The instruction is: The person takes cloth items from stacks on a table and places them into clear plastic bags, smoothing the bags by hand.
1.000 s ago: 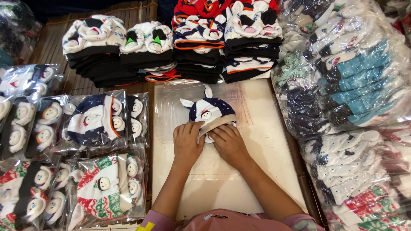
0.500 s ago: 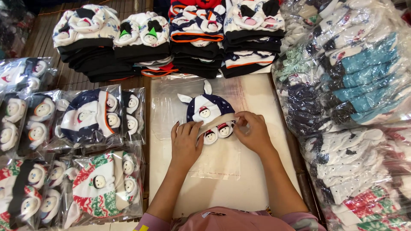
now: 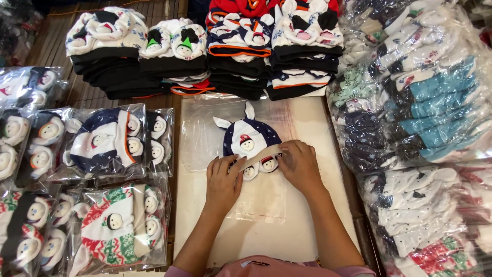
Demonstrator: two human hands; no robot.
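A navy cap (image 3: pixel 249 143) with white ears and a small snowman face lies flat on the pale counter (image 3: pixel 318 123), on top of a clear bag (image 3: pixel 261 200) that spreads out below it toward the person. Both hands sit at the cap's lower edge, where a beige band (image 3: pixel 259 155) runs across it.

The left hand (image 3: pixel 224 180) lies just below and to the left of the cap, fingers stretched and pinching the left end of the band; its grip is a light pinch, not a fist. The right hand (image 3: pixel 300 164) is just to the right of the cap, fingertips closed on the band's right end. Between the two hands, right under the band, two small booties (image 3: pixel 260 166) with snowman faces peek out, touching the cap's edge. So the cap lies above and between the two grips, with only its bottom rim under the fingers.

Above the cap, at the far edge of the counter, stand stacks of folded caps (image 3: pixel 205 56) in black, white, red and navy. To the left of the cap lie bagged sets (image 3: pixel 110 146) of caps and booties, one navy, one red and green below it. To the right of the cap is a heap of bagged garments (image 3: pixel 425 128), some teal, some navy.
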